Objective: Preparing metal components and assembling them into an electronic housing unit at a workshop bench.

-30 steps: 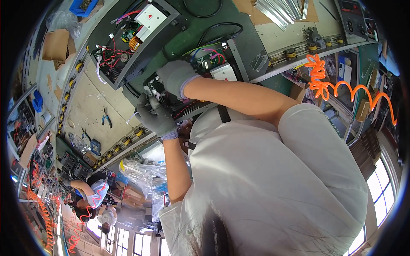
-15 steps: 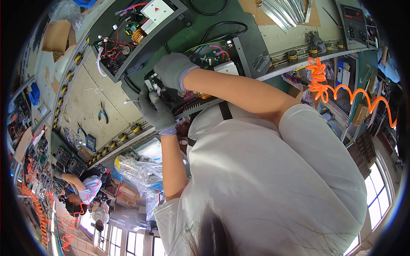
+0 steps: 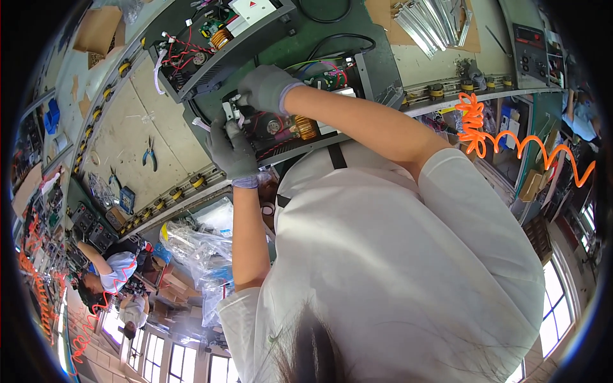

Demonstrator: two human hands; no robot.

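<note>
Both my hands wear grey gloves and meet at the left end of a dark open metal case (image 3: 290,155) lying close to my body. Between them sits a small black-and-white part (image 3: 231,110), its exact kind unclear. My left hand (image 3: 232,155) grips it from below, thumb and fingers closed around its lower side. From above, my right hand (image 3: 264,90) pinches its upper side, the fingertips partly hidden. Inside the case show a copper coil (image 3: 305,127), thin red wires and a green circuit board (image 3: 329,76).
A second open case (image 3: 246,59) with wires and a coil stands beyond. Blue-handled pliers (image 3: 149,155) lie on the bench to the left. Metal strips (image 3: 429,29) rest on cardboard at the far right. An orange coiled hose (image 3: 472,121) hangs right. Plastic bags (image 3: 201,249) lie below left.
The view has shifted slightly. My hands stay together at the small part, and my right hand has drawn back a little, so more of the part and the coil shows.
</note>
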